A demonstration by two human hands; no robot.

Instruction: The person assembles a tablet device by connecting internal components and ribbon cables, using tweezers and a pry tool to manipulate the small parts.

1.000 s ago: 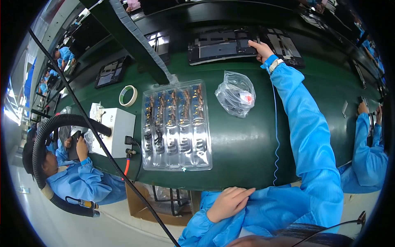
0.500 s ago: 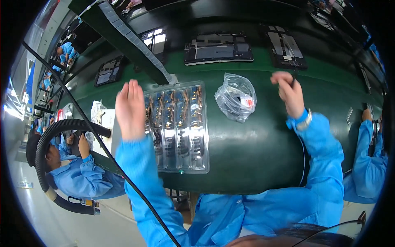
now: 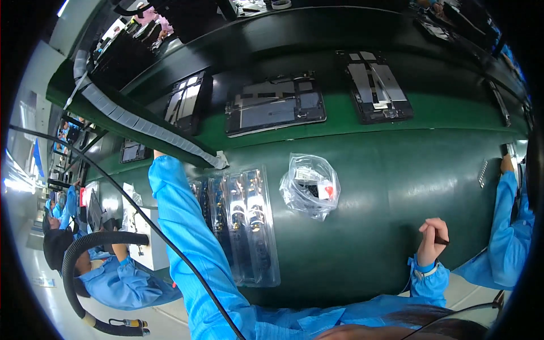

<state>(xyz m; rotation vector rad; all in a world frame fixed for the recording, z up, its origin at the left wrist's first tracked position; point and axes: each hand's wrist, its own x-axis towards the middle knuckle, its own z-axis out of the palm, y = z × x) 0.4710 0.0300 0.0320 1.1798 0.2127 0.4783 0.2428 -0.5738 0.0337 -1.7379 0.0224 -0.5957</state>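
Note:
My left arm stretches far forward over the left side of a clear plastic tray that holds several small circuit boards in rows. Only a sliver of my left hand shows at the cuff; its fingers are hidden behind a slanted green post. That hand is nearest to an opened tablet at the far left. My right hand is held near the bench's front edge, fingers curled closed. A small dark bit shows at it, too unclear to name.
A clear plastic bag with small parts lies mid-bench. Behind it sit opened tablets, one in the centre and one to its right. A black cable and ribbed hose cross the left. Co-workers sit on both sides.
My left hand has reached forward past the tray and behind the post. My right hand has drawn back toward the front edge. The view has shifted, so the bench things appear lower.

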